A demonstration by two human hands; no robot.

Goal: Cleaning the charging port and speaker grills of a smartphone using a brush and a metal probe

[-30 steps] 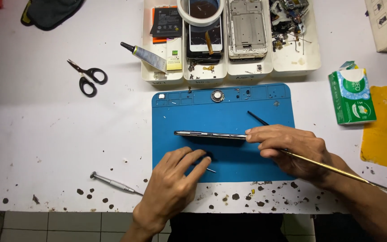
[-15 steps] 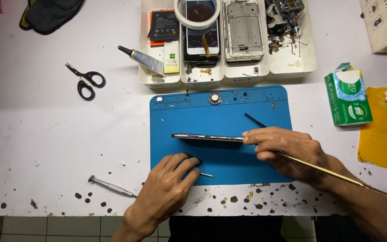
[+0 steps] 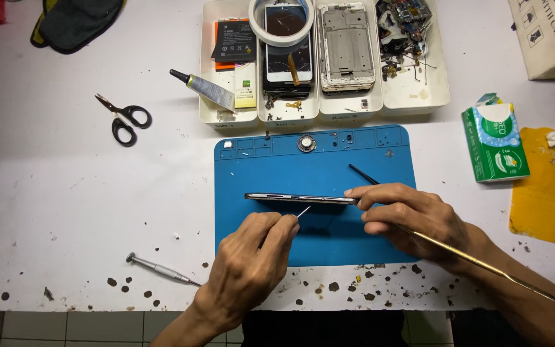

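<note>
Head view: a phone frame (image 3: 300, 198) stands on edge over the blue work mat (image 3: 258, 168), exposing its side seam to the tool. The right hand (image 3: 412, 217) pinches its end, steadying it; the left hand (image 3: 255, 260), fingers closed narrowly, holds a thin pick (image 3: 303, 211) against the lower edge.

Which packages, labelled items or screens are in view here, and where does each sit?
Tissue pack: right of the blue mat, green and white soft rectangle.
Cardboard box: top right corner, beige, printed.
Glue tube: left of the trays, grey, black nozzle.
Phone battery: leftmost tray, black, labelled.
Phone screen: second tray, white-framed.
</note>
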